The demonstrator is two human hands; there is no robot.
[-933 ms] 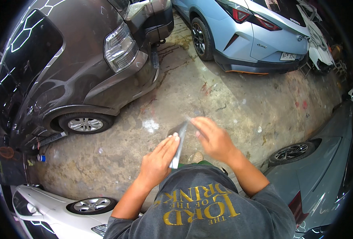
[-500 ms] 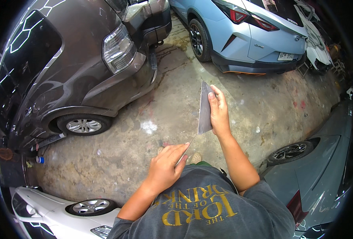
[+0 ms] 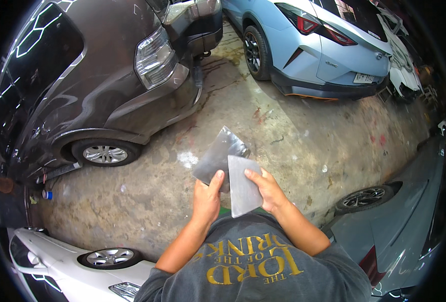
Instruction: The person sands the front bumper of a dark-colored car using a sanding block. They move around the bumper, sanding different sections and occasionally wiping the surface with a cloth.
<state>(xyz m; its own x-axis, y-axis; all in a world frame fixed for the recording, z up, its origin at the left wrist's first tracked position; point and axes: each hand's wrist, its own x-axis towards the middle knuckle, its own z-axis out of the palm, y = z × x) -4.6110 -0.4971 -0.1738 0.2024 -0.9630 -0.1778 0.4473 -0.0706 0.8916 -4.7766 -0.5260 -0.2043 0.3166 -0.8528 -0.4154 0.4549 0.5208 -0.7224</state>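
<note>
My left hand (image 3: 208, 199) grips a thin, dark grey flat plate (image 3: 218, 151), its thumb on the face. The plate is shiny, with a paler smear near its right corner. My right hand (image 3: 270, 190) pinches a lighter grey flat plate (image 3: 243, 189), thumb on top and fingers behind. That plate has a slanted, four-sided outline and a matte face. It overlaps the right edge of the dark plate; whether the two touch I cannot tell. Both plates are in front of my chest, above the floor.
A brown vehicle (image 3: 107, 95) stands at the upper left, and a light blue car (image 3: 303, 55) at the upper right. A white car (image 3: 77, 251) is at the lower left, a grey car (image 3: 409, 211) at the right. The stained concrete floor (image 3: 157, 196) lies between them.
My right hand has come down and inward with its plate, turning the face toward me. My left hand has risen and turned its plate from edge-on to face-up. The plates now overlap.
</note>
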